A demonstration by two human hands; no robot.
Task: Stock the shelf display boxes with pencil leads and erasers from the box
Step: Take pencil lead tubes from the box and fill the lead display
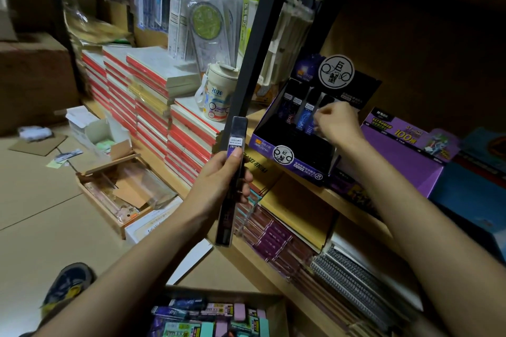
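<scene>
Two hands engaged: left hand (227, 175) gripped a leads stack (236, 131) upright, apparently as ready supply; right hand (338, 124), ahead of it, pinched one case (310, 120) into the display box (273, 148).

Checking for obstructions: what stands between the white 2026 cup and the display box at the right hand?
The head view shows the black shelf post between the cup and the display box.

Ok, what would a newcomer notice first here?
The left hand, mid-frame, grips a long dark pack of pencil leads nearly upright. The right hand reaches into the purple display box on the shelf, fingers curled at its lead cases. A carton of leads and erasers sits at the bottom edge.
</scene>
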